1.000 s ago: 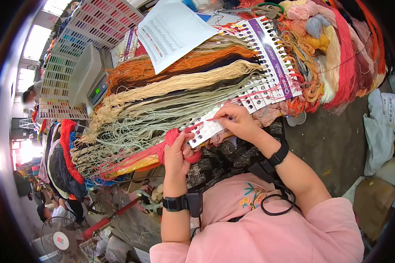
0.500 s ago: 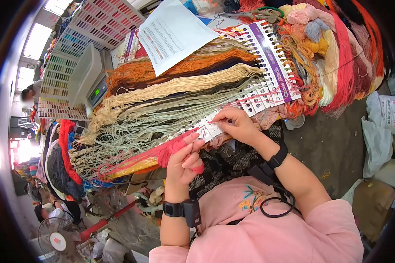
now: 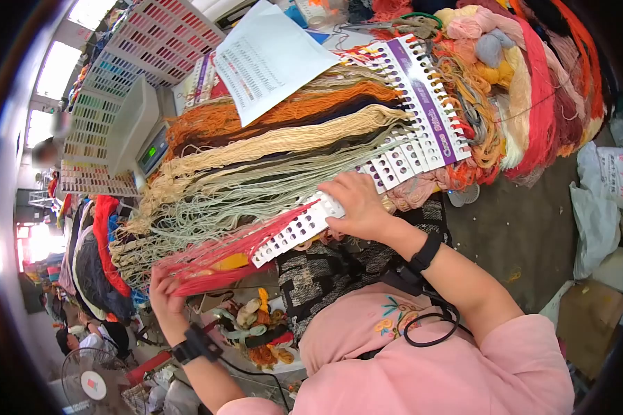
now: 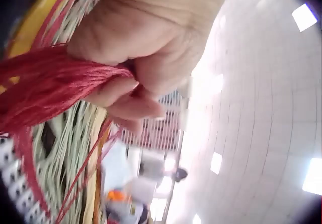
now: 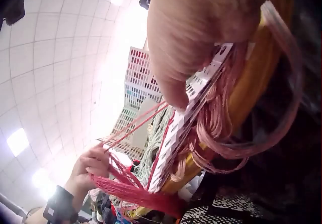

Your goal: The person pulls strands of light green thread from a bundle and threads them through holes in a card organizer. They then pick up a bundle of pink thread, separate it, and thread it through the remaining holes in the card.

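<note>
My left hand [image 3: 167, 294] grips a bundle of pinkish-red thread [image 3: 218, 278] at the front left end of the work. The left wrist view shows the gathered strands [image 4: 55, 83] caught between thumb and fingers. My right hand [image 3: 358, 204] lies across a white perforated card [image 3: 294, 232], thumb at the near side and bent fingers over the far side. In the right wrist view the thumb overlaps the card [image 5: 173, 138], and the other fingers are hidden. Red strands run from the card's holes toward my left hand. Pale green threads [image 3: 235, 190] lie just behind.
Cream hanks [image 3: 291, 135] and orange hanks [image 3: 284, 100] lie farther back, under a printed sheet [image 3: 277, 59]. Purple-banded cards [image 3: 432, 128] stand to the right, beside heaped yarn [image 3: 533, 90]. A scale [image 3: 135, 131] and colour charts [image 3: 93, 131] are at left. Pink loops [image 5: 216, 118] hang below the card.
My left hand has moved left and down from the card, drawing the red thread out into a long spread bundle. My right hand has gone from pinching thread at the holes to holding the card.
</note>
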A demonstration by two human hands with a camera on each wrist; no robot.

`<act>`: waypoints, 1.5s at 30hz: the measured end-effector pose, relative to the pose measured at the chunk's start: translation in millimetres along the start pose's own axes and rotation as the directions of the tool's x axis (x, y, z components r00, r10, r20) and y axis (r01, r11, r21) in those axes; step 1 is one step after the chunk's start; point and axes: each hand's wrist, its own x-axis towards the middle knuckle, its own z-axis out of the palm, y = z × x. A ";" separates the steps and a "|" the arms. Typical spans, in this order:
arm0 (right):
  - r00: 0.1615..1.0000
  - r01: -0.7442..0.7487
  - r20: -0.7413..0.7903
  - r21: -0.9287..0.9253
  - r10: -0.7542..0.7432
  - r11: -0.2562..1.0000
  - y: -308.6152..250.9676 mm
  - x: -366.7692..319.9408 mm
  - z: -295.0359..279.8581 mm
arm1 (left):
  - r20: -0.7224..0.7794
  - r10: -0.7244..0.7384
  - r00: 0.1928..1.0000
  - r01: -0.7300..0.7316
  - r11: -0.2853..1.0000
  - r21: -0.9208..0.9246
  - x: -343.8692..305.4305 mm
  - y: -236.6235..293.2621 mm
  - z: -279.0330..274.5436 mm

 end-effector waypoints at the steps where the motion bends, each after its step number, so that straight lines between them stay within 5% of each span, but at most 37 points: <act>1: 1.000 0.007 0.006 -0.016 -0.007 1.000 -0.9 -0.3 1.3 | -0.107 0.067 0.992 -0.082 0.986 -0.148 11.8 18.4 -47.3; 4: 1.000 0.016 0.011 -0.062 -0.015 0.998 -2.0 -1.8 1.5 | -0.209 0.056 0.976 -0.046 0.998 0.049 -50.9 -13.6 39.7; 5: 1.000 0.019 -0.006 -0.045 -0.019 0.999 -2.7 -2.8 1.0 | -0.014 -0.040 0.999 0.042 0.983 0.181 -60.9 -39.9 53.9; 8: 0.996 0.037 -0.083 -0.020 -0.038 0.999 -12.9 -4.0 -4.0 | 0.075 -0.254 0.964 0.240 0.958 0.155 -88.7 -121.7 105.3; 11: 0.995 -0.063 -0.050 0.329 0.084 0.942 -26.2 -16.6 -5.7 | 0.312 -0.273 0.910 0.230 0.958 0.168 -99.2 -157.9 145.1; 13: 0.970 -0.236 0.111 0.666 0.218 0.708 -50.6 -19.3 -9.7 | 0.352 -0.271 0.896 0.216 0.958 0.188 -108.8 -168.3 174.6; 15: 0.876 -0.468 0.405 0.844 0.263 0.261 -74.0 -17.5 -15.6 | 0.350 -0.337 0.874 0.265 0.935 0.237 -111.2 -179.7 181.2; 16: 0.811 -0.580 0.525 0.778 0.258 0.241 -79.7 -15.1 -17.3 | 0.478 -0.367 0.798 0.239 0.921 0.307 -108.6 -181.9 176.5; 20: 0.775 -0.618 0.588 0.781 0.232 0.086 -83.1 -9.0 -18.8 | 0.497 -0.359 0.790 0.346 0.930 0.120 -112.6 -170.0 180.4; 23: 0.777 -0.613 0.591 0.789 0.217 0.041 -82.7 -10.0 -19.1 | 0.485 -0.368 0.793 0.366 0.925 0.102 -113.3 -168.7 176.6; 27: 0.798 -0.573 0.551 0.820 0.244 0.021 -81.7 -11.4 -18.8 | 0.480 -0.275 0.833 0.157 0.950 0.270 -109.9 -181.9 171.5; 31: 0.805 -0.550 0.531 0.835 0.264 -0.002 -80.4 -9.1 -27.9 | 0.352 -0.259 0.900 0.233 0.966 0.114 -115.3 -176.5 185.1; 35: 0.757 -0.621 0.575 0.781 0.312 0.069 -83.0 -5.2 -31.5 | 0.493 -0.310 0.813 0.275 0.951 0.144 -109.0 -179.3 176.4; 39: 0.718 -0.675 0.620 0.732 0.317 0.098 -85.4 -3.3 -28.5 | 0.480 -0.319 0.817 0.244 0.946 0.213 -111.7 -176.2 181.9; 45: 0.758 -0.597 0.616 0.788 0.215 -0.152 -69.9 -8.6 -25.8 | 0.426 -0.351 0.834 0.314 0.937 0.157 -110.0 -175.8 179.3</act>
